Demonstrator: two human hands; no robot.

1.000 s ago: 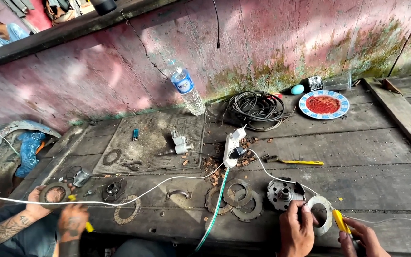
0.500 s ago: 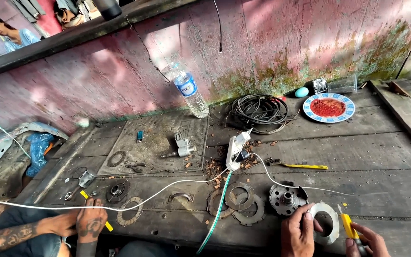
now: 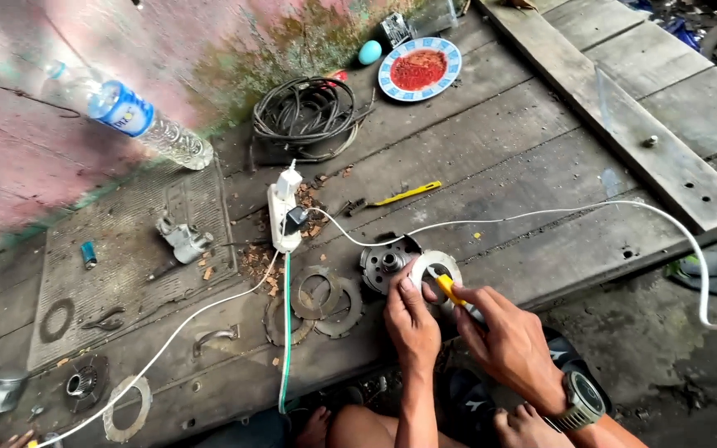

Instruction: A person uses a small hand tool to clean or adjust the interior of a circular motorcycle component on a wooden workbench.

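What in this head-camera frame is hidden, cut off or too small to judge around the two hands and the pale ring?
- Tip of the yellow-handled tool, head view: hidden where it meets the pale ring.
- Ring's near edge: covered by the left hand.
- Tool's grip: wrapped by the right hand.
- Metal hub: partly behind the ring.
- White cable: leaves the right edge.

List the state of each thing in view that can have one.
Left hand: gripping the pale ring.
Right hand: holding the yellow-handled tool.
Pale ring: tilted, tool tip against it.
Water bottle: lying down, capped.
Power strip: plugs inserted.
Plate: holds red residue.
Black cable: coiled.
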